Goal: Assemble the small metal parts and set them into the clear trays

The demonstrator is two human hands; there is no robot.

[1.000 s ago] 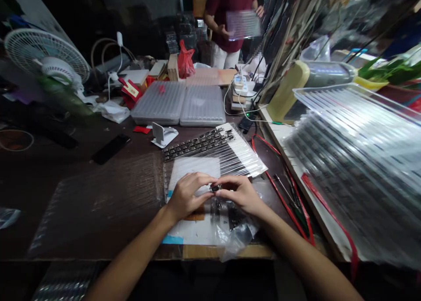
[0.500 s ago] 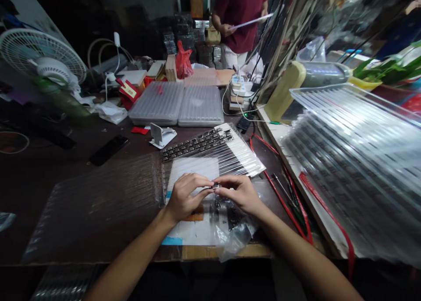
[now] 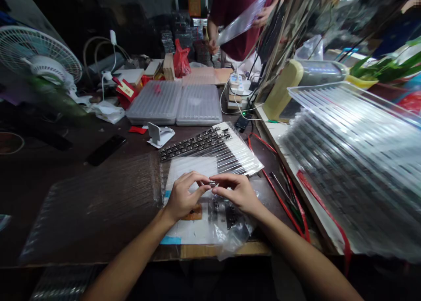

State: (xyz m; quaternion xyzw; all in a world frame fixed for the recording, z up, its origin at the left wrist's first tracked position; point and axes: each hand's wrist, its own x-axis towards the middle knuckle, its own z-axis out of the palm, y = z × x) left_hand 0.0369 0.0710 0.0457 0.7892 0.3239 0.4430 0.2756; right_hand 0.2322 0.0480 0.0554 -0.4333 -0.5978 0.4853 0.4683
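My left hand (image 3: 184, 196) and my right hand (image 3: 235, 191) meet above a white sheet (image 3: 189, 173), pinching a small dark metal component (image 3: 212, 183) between their fingertips. Just beyond them, a transparent strip tray (image 3: 210, 149) holds rows of similar black-and-silver components. A loose plastic bag (image 3: 232, 224) with dark parts lies under my right hand's wrist side. Most of the held component is hidden by my fingers.
A stack of transparent trays (image 3: 355, 160) fills the right. Red-handled tools (image 3: 283, 191) lie beside the sheet. Farther back are grey cases (image 3: 174, 103), a phone (image 3: 105, 150) and a fan (image 3: 42, 57). A person in a maroon shirt (image 3: 237, 24) holds a transparent tray.
My hands have kept the component pinched and turned it slightly. The person at the back has tilted the transparent tray, and the view has drifted a little.
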